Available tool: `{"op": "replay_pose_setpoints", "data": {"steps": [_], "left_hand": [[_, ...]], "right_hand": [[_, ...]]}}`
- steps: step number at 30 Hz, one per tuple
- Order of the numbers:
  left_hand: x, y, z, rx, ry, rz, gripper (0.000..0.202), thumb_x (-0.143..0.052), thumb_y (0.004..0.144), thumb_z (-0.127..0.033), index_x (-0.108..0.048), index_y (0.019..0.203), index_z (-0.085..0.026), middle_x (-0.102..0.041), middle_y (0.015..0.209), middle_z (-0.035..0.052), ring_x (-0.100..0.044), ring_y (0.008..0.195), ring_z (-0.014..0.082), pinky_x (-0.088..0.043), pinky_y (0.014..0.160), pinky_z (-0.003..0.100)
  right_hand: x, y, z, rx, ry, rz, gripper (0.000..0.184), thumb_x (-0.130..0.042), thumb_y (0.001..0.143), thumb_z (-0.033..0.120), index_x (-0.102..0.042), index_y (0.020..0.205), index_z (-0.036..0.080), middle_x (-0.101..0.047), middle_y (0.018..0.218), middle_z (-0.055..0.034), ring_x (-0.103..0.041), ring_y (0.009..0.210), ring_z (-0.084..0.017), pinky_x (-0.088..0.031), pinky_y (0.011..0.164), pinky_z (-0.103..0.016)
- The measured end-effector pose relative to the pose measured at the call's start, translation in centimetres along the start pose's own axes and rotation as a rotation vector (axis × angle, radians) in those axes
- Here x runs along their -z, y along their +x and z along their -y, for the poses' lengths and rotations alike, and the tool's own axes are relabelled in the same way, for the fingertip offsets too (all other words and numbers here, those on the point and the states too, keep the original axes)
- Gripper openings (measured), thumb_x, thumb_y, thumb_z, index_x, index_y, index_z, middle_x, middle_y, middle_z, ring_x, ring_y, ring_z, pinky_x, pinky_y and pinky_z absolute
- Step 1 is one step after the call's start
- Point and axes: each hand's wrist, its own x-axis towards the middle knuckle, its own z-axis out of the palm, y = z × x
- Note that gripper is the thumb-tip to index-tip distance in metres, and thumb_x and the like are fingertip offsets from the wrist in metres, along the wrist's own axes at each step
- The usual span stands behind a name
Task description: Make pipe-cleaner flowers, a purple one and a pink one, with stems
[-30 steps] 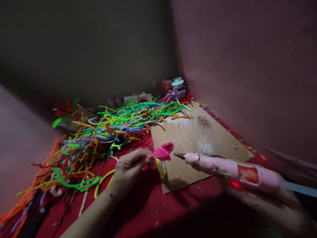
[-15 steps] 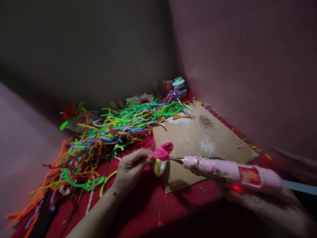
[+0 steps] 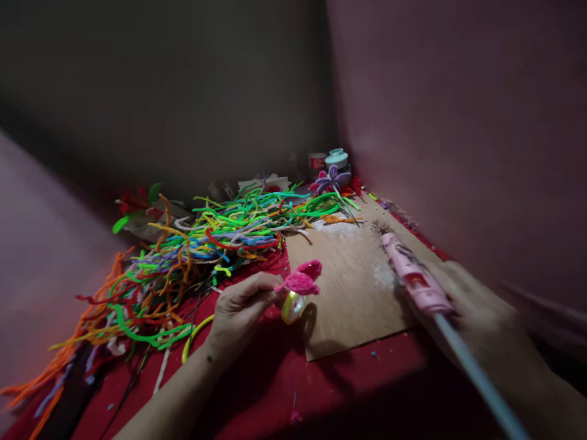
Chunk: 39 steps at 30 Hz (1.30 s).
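My left hand [image 3: 241,311] is closed in a pinch on a small pink pipe-cleaner flower [image 3: 302,281] joined to a yellow ring [image 3: 291,307], held just above the left edge of a wooden board [image 3: 348,287]. My right hand [image 3: 477,311] grips a pink glue gun [image 3: 413,278] with a clear glue stick [image 3: 477,379] at its back. The gun lies low over the board's right side, its nozzle pointing away toward the far corner, well apart from the flower.
A big tangle of coloured pipe cleaners [image 3: 192,250] covers the red tabletop [image 3: 284,385] to the left. A purple pipe-cleaner flower [image 3: 331,181], a pale green lidded jar [image 3: 337,158] and a red tape roll [image 3: 317,161] sit in the far corner. Walls close in behind and on the right.
The glue gun, whose tip was at the pink flower, has swung away to the right and now points to the far corner. My left hand has kept the flower nearly still.
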Motion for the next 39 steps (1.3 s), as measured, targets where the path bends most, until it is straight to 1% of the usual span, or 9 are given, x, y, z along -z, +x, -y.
{"op": "replay_pose_setpoints", "data": {"steps": [6, 15, 19, 22, 25, 27, 30, 32, 39], "left_hand": [[0.0, -0.1, -0.4, -0.016, -0.071, -0.064, 0.003, -0.07, 0.074, -0.016, -0.071, 0.076, -0.017, -0.068, 0.073, 0.0025, -0.062, 0.065, 0.0131, -0.053, 0.063, 0.022], [-0.3, 0.0, -0.5, 0.008, -0.201, -0.123, 0.005, -0.073, 0.071, -0.021, -0.071, 0.072, -0.017, -0.068, 0.081, 0.0039, -0.063, 0.073, 0.0151, -0.055, 0.067, 0.026], [-0.4, -0.2, -0.6, 0.024, -0.218, -0.117, 0.003, -0.072, 0.072, -0.019, -0.071, 0.074, -0.017, -0.067, 0.083, 0.0044, -0.062, 0.078, 0.0151, -0.053, 0.071, 0.025], [-0.5, -0.3, -1.1, 0.006, -0.195, -0.106, 0.001, -0.07, 0.074, -0.018, -0.071, 0.073, -0.017, -0.067, 0.082, 0.0041, -0.062, 0.079, 0.0145, -0.052, 0.071, 0.023], [-0.8, -0.6, -1.5, -0.018, -0.154, -0.091, 0.002, -0.069, 0.075, -0.018, -0.071, 0.074, -0.017, -0.067, 0.081, 0.0049, -0.062, 0.078, 0.0151, -0.052, 0.07, 0.024], [-0.9, -0.8, -1.6, -0.053, -0.113, -0.098, 0.002, -0.068, 0.076, -0.018, -0.07, 0.076, -0.017, -0.066, 0.082, 0.0054, -0.062, 0.078, 0.016, -0.052, 0.07, 0.025], [-0.9, -1.2, -1.5, -0.18, 0.026, -0.133, 0.004, -0.065, 0.078, -0.016, -0.069, 0.078, -0.017, -0.065, 0.083, 0.0057, -0.062, 0.079, 0.0164, -0.052, 0.07, 0.026], [-0.9, -1.4, -1.5, -0.319, 0.205, -0.153, 0.008, -0.063, 0.079, -0.014, -0.068, 0.082, -0.018, -0.065, 0.085, 0.0058, -0.063, 0.078, 0.0154, -0.052, 0.068, 0.024], [-0.7, -1.9, -1.0, -0.72, 0.746, -0.193, 0.025, -0.062, 0.075, -0.005, -0.062, 0.097, -0.018, -0.064, 0.088, 0.0084, -0.06, 0.075, 0.0145, -0.049, 0.065, 0.024]], "right_hand": [[-1.1, 2.7, -0.6, -0.015, -0.523, 0.152, 0.028, -0.047, 0.08, 0.024, -0.058, 0.104, 0.011, -0.06, 0.083, -0.0139, -0.06, 0.078, -0.03, -0.046, 0.055, -0.036], [-1.5, 5.1, -2.2, 0.004, -0.518, 0.262, 0.039, -0.05, 0.076, 0.023, -0.057, 0.112, 0.011, -0.056, 0.077, -0.0113, -0.056, 0.07, -0.027, -0.043, 0.059, -0.035], [-0.4, 4.6, -1.0, 0.086, -0.468, 0.161, 0.046, -0.05, 0.073, 0.023, -0.056, 0.118, 0.013, -0.058, 0.091, -0.0183, -0.054, 0.082, -0.036, -0.045, 0.067, -0.047], [0.1, 3.6, 2.4, 0.075, -0.039, -0.034, 0.027, -0.049, 0.082, 0.028, -0.061, 0.104, 0.02, -0.061, 0.094, -0.0144, -0.056, 0.088, -0.031, -0.046, 0.076, -0.046], [-0.9, 2.7, 6.5, -0.082, 0.597, 0.007, 0.029, -0.065, 0.077, 0.029, -0.061, 0.105, 0.024, -0.065, 0.089, -0.0051, -0.061, 0.076, -0.019, -0.051, 0.068, -0.032], [-2.1, 2.4, 8.8, -0.246, 0.933, 0.092, 0.044, -0.074, 0.068, 0.029, -0.061, 0.11, 0.024, -0.066, 0.089, -0.0031, -0.062, 0.077, -0.017, -0.053, 0.069, -0.029], [-3.8, 2.3, 11.2, -0.489, 1.41, 0.195, 0.038, -0.076, 0.066, 0.032, -0.066, 0.1, 0.023, -0.068, 0.089, -0.0018, -0.065, 0.08, -0.017, -0.054, 0.07, -0.027], [-4.6, 2.3, 12.2, -0.549, 1.516, 0.258, 0.026, -0.073, 0.071, 0.033, -0.068, 0.094, 0.021, -0.068, 0.088, -0.0012, -0.064, 0.084, -0.016, -0.052, 0.077, -0.027], [-6.0, 2.2, 13.6, -0.695, 1.691, 0.056, 0.019, -0.073, 0.072, 0.034, -0.064, 0.076, 0.018, -0.061, 0.068, 0.0032, -0.056, 0.061, -0.01, -0.049, 0.062, -0.023]]}}
